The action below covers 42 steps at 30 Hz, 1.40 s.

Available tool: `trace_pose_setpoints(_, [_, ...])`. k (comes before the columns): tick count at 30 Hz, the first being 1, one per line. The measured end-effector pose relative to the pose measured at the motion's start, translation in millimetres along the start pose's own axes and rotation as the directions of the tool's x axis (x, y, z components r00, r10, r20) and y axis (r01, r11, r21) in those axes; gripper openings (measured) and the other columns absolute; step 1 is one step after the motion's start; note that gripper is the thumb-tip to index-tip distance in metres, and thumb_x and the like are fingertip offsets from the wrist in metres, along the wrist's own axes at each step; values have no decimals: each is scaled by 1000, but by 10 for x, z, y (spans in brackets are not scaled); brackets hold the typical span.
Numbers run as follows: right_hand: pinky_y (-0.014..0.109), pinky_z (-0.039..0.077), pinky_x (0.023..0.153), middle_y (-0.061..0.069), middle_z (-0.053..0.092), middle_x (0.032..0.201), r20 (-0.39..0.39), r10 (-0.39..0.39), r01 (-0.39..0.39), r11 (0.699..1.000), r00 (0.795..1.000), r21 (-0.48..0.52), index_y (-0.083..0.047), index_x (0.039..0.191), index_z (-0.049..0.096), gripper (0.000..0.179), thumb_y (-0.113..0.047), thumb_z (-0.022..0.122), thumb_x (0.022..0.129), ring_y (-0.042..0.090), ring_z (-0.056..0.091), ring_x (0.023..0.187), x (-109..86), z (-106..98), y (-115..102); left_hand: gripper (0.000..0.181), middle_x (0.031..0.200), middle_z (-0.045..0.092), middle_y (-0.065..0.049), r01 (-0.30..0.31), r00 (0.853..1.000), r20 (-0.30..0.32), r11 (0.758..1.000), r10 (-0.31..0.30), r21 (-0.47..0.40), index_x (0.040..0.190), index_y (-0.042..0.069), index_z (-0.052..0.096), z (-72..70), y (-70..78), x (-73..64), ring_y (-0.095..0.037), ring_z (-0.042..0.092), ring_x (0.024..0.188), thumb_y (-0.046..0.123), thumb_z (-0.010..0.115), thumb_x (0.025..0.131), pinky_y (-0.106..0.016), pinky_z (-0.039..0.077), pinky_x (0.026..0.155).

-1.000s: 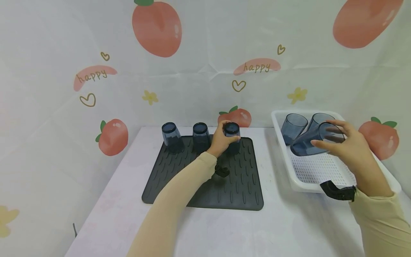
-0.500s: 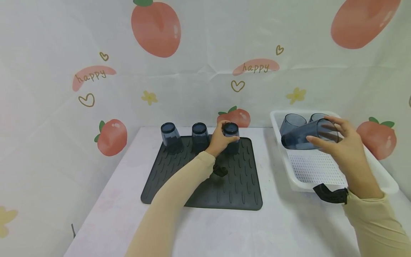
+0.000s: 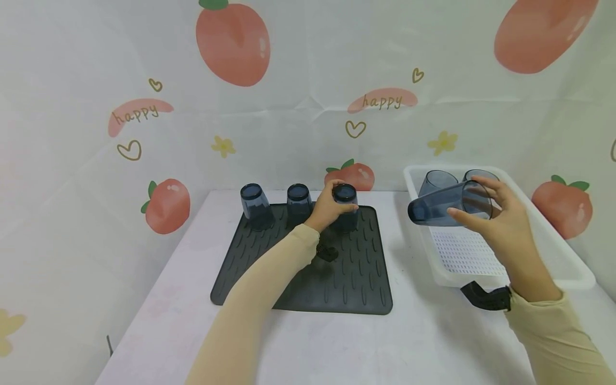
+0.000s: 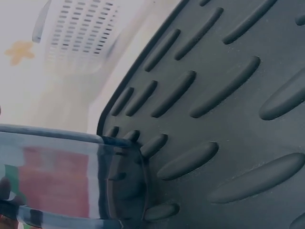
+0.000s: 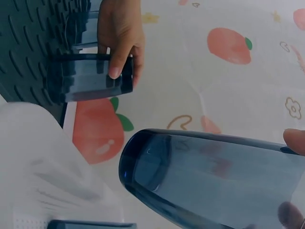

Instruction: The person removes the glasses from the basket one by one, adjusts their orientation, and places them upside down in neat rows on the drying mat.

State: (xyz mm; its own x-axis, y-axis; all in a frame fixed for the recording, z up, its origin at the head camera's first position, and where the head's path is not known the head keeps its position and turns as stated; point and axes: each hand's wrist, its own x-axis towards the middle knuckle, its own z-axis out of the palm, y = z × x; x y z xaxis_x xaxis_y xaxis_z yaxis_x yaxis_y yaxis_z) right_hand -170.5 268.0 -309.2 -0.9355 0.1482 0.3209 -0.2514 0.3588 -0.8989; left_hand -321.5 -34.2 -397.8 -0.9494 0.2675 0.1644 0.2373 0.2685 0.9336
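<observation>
My left hand grips an upside-down blue glass near its upturned base; its mouth rests on the black drying mat. Two more blue glasses, one at the far left and one in the middle, stand inverted in a row along the mat's back. Over the left rim of the white basket, my right hand holds a tilted blue glass by its mouth end, base pointing left. The right wrist view shows this held glass large, with the left hand beyond.
Inside the basket's back part stand two more blue glasses, one at left and one partly hidden behind the right hand. A white table lies under everything. A patterned cloth wall rises right behind the mat.
My right hand has moved left with its glass, from over the basket's inside to above its left rim; the glass now lies nearer level. The left hand stays on its glass.
</observation>
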Motion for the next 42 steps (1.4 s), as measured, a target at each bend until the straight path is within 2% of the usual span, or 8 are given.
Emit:
trace_pose_setpoints(7, [6, 50, 68, -19, 50, 119, 3, -58, 58, 994, 998, -96, -24, 141, 47, 73, -3, 79, 79, -9, 57, 97, -25, 68, 37, 76, 143, 45, -6, 7, 999, 38, 1000, -6, -2, 146, 16, 37, -48, 20, -10, -23, 43, 133, 19, 79, 82, -41, 45, 103])
trace_pose_setpoints(14, [6, 51, 70, -19, 51, 120, 3, -76, 76, 990, 997, -118, -25, 142, 46, 73, -6, 79, 80, -10, 57, 99, -55, 126, 29, 75, 147, 42, -3, 9, 998, 60, 1000, -9, 0, 146, 23, 37, -104, 4, 9, -22, 33, 142, 23, 78, 83, -44, 45, 103])
trace_pose_setpoints(19, [5, 50, 71, -19, 49, 121, 21, -113, 115, 986, 993, -123, -23, 143, 45, 75, -5, 79, 79, -11, 56, 99, -62, 158, 24, 76, 149, 40, -5, -9, 997, 73, 1000, 9, 4, 147, 20, 36, -165, 3, 25, -21, 34, 141, 26, 78, 84, -42, 43, 105])
trace_pose_setpoints(24, [4, 48, 73, -19, 49, 122, 32, -146, 149, 980, 989, -136, -21, 143, 45, 75, -4, 79, 79, -12, 56, 97, -67, 205, -19, 73, 148, 42, -7, -14, 998, 62, 999, 12, 29, 146, 22, 38, -243, 93, -6, -24, 36, 139, 27, 77, 84, -43, 39, 110])
trace_pose_setpoints(28, [4, 49, 73, -18, 50, 122, 29, -137, 140, 981, 990, -137, -21, 142, 46, 75, -4, 80, 78, -11, 57, 97, -73, 234, -41, 68, 145, 45, -3, -15, 999, 40, 999, 13, 42, 143, 24, 41, -300, 164, -20, -22, 37, 139, 29, 76, 85, -43, 42, 108])
trace_pose_setpoints(33, [5, 49, 75, -13, 51, 123, 32, -148, 151, 981, 988, -121, -21, 142, 46, 75, -2, 80, 78, -8, 57, 100, -72, 261, -38, 61, 143, 47, -4, -58, 998, 11, 998, 58, 33, 142, 19, 44, -358, 216, -34, -19, 40, 138, 29, 71, 89, -42, 43, 106])
trace_pose_setpoints(37, [6, 50, 76, -14, 51, 123, 31, -178, 180, 980, 983, -86, -18, 141, 47, 74, 3, 78, 77, -6, 57, 103, -78, 290, -49, 60, 143, 47, -11, -122, 993, 1, 993, 122, 1, 143, 10, 43, -410, 226, -51, -21, 42, 136, 26, 69, 91, -42, 36, 113])
trace_pose_setpoints(42, [8, 52, 74, -14, 52, 125, 35, -223, 225, 973, 974, -49, -15, 140, 48, 75, 9, 77, 75, -5, 57, 105, -99, 330, -70, 55, 141, 48, -13, -174, 985, 9, 985, 174, -7, 141, 8, 45, -463, 262, -106, -21, 44, 134, 24, 67, 93, -35, 30, 117])
